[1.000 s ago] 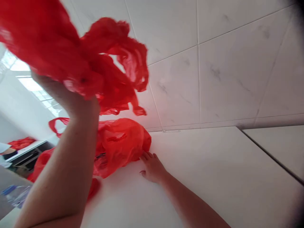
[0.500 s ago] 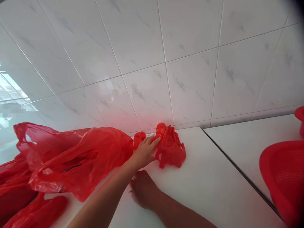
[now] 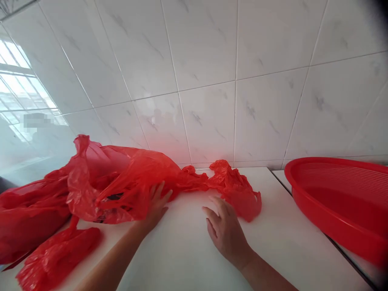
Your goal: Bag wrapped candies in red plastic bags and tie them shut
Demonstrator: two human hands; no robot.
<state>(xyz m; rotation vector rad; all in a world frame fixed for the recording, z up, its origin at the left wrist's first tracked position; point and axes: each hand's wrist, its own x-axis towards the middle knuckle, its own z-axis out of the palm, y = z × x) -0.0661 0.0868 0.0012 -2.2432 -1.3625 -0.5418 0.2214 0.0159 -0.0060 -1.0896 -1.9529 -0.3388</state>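
Observation:
My left hand lies against the right side of a large red plastic bag, fingers spread. Beside a crumpled red plastic bag near the wall is my right hand, its fingers apart and loosely bent, with nothing visible in them. Whether its fingertips touch that bag I cannot tell. A twisted strip of red plastic runs between the large bag and the crumpled one. What is inside the large bag is hidden, apart from dark patches showing through its folds.
On the right stands a red plastic basin over the gap between two white tabletops. More red bags are heaped at the left, with a smaller bundle in front. A tiled wall closes off the back.
My left hand has drawn back leftward from the crumpled bag to the large one. My right hand has moved right and opened. The view has turned, showing more of the basin.

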